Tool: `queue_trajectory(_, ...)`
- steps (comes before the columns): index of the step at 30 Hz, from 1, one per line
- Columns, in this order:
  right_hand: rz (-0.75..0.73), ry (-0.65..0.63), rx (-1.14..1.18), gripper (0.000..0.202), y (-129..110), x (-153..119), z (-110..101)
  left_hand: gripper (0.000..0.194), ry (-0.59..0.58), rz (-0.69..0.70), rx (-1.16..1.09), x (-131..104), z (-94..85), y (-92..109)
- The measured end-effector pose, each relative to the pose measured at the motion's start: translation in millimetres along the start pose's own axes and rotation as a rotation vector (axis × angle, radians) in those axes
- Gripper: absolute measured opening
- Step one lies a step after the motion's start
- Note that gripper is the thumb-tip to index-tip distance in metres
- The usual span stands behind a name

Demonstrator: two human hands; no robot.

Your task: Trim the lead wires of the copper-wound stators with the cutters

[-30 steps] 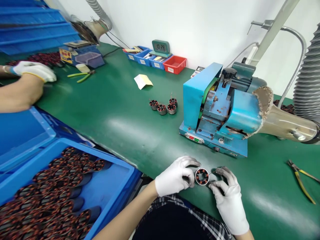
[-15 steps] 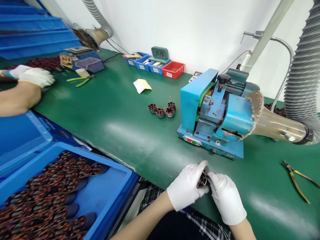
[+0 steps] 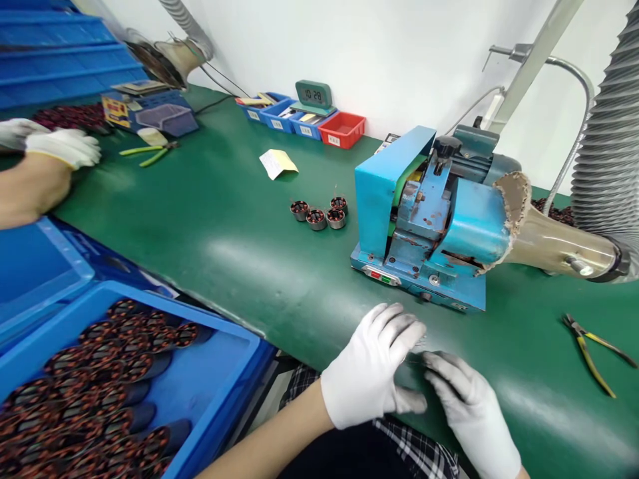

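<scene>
My left hand [image 3: 377, 372], in a white glove, is just above the green table in front of the machine. Its fingers are stretched out and bent, with the thumb well apart from them. Beside it my right hand [image 3: 472, 409], gloved too with greyish fingertips, has its fingers curled inward. Whatever they close on is hidden. Between the two hands a few thin wires [image 3: 420, 342] show, and I cannot make out the part they belong to. Several copper-wound motor stators [image 3: 316, 219] stand farther back on the table.
A blue belt-type machine [image 3: 419, 219] with a dust hose [image 3: 606, 133] stands ahead. Pliers [image 3: 589, 356] lie at right. A blue crate [image 3: 219, 372] of stators is at lower left. Small bins [image 3: 344, 130] line the wall. A co-worker's gloved hands [image 3: 64, 146] are at far left.
The wound stator seen between my hands is now hidden. My left fingers have spread from their grip, and my right hand has moved slightly right and down. The view has shifted a little.
</scene>
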State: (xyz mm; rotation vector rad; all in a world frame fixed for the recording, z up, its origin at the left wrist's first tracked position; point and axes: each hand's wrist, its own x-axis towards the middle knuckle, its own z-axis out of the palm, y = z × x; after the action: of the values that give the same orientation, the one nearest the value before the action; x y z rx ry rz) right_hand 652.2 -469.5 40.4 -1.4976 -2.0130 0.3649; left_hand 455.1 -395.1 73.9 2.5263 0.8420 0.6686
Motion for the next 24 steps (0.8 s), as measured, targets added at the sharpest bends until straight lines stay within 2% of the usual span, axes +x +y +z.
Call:
queue_trajectory(3,0.020,-0.160,-0.011,0.043,-20,16,15,0.102,-0.068,0.006,-0.128,1,2.4,-1)
queue_trajectory(5,0.063,-0.246,-0.022,0.048,-25,22,23,0.103,-0.156,-0.033,-0.191,2,7.9,-5)
queue_trajectory(8,0.135,-0.291,-0.044,0.046,-21,22,30,0.079,-0.219,-0.074,-0.233,1,13.8,-11)
queue_trajectory(12,0.231,-0.160,-0.100,0.031,-14,12,36,0.040,-0.189,-0.108,-0.225,0,13.9,-11)
queue_trajectory(14,0.312,-0.128,0.000,0.028,-14,11,35,0.027,-0.182,-0.107,-0.202,-2,14.0,-10)
queue_trajectory(17,0.466,-0.164,0.238,0.027,-19,17,29,0.015,-0.209,-0.097,-0.136,-2,15.7,-9)
queue_trajectory(22,0.723,-0.213,0.640,0.031,-21,28,15,0.012,-0.275,-0.074,0.020,2,16.8,-7)
queue_trajectory(24,0.820,-0.155,0.793,0.031,-15,29,9,0.011,-0.289,-0.061,0.035,4,16.5,-5)
